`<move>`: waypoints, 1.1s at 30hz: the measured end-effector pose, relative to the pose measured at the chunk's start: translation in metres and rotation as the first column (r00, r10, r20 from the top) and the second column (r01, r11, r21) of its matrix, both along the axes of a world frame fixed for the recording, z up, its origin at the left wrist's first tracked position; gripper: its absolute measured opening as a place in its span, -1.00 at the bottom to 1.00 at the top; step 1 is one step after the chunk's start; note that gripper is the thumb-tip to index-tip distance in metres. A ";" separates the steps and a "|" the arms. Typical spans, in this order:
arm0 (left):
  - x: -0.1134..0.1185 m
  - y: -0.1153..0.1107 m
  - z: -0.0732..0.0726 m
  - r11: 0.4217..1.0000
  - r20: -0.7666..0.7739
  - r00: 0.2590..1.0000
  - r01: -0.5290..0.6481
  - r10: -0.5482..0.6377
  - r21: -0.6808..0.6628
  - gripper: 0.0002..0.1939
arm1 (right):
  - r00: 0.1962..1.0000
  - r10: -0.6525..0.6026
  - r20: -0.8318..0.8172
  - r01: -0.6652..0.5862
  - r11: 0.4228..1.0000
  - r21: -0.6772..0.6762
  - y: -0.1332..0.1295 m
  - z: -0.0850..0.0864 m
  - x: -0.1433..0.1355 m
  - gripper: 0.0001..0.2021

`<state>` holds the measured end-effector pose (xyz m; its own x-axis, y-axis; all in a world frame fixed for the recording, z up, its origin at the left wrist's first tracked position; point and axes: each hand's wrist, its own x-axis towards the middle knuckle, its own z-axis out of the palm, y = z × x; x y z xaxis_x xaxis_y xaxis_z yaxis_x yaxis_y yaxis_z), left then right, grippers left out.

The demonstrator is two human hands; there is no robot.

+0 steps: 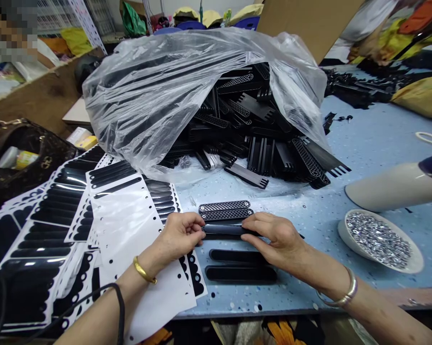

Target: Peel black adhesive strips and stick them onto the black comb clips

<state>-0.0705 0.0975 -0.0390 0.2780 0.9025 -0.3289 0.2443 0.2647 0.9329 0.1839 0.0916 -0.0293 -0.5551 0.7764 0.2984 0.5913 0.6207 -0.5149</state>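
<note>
My left hand [180, 234] pinches the left end of a long black strip-shaped piece [221, 230] with a shiny upper face. My right hand [278, 235] has its thumb and fingers closed on the right end, hiding that part. Just beyond it lie two black pieces with a lattice pattern [225, 209], side by side, with small round metal spots at their ends. Nearer the table edge rest two smooth black strips [240, 274] with rounded ends. Beneath my left forearm is a white sticker sheet [125, 235] with black strips left along its top.
A clear plastic bag [147, 91] full of black toothed parts [251, 153] lies open at the back. More sheets of black stickers [39, 249] spread at left beside a brown bag [25, 158]. At right are a bowl [345, 232] of small metal pieces and a pale cylindrical container [388, 187].
</note>
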 end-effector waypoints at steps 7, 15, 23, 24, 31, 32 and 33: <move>0.001 0.001 0.001 1.000 0.009 1.000 -0.014 0.014 -0.018 -0.89 | 0.995 -0.014 -0.102 0.013 1.000 -0.011 0.001 0.000 0.001 -0.89; 0.000 0.001 -0.001 1.000 0.017 1.000 -0.003 0.003 0.004 -0.89 | 0.998 -0.006 -0.066 0.007 1.000 0.008 0.000 -0.002 0.000 -0.89; 0.000 0.000 -0.001 1.000 0.008 1.000 -0.001 0.001 0.019 -0.88 | 1.000 -0.012 -0.006 0.012 0.999 0.034 -0.001 -0.003 -0.001 -0.90; 0.000 0.000 -0.001 1.000 0.008 1.000 -0.001 0.001 0.021 -0.88 | 1.000 -0.013 0.002 0.013 0.999 0.032 -0.001 -0.003 -0.001 -0.90; -0.001 0.000 -0.002 0.999 0.015 1.000 0.005 -0.005 0.039 -0.89 | 0.998 -0.010 0.055 0.007 0.999 0.052 -0.001 -0.002 -0.002 -0.90; -0.001 0.000 -0.002 0.999 0.016 1.000 0.003 -0.003 0.041 -0.89 | 0.998 -0.007 0.061 0.003 0.998 0.056 0.000 -0.002 -0.002 -0.90; -0.001 0.000 -0.002 0.999 0.017 1.000 0.001 -0.002 0.041 -0.89 | 0.998 -0.005 0.068 0.001 0.998 0.062 0.000 -0.002 -0.002 -0.90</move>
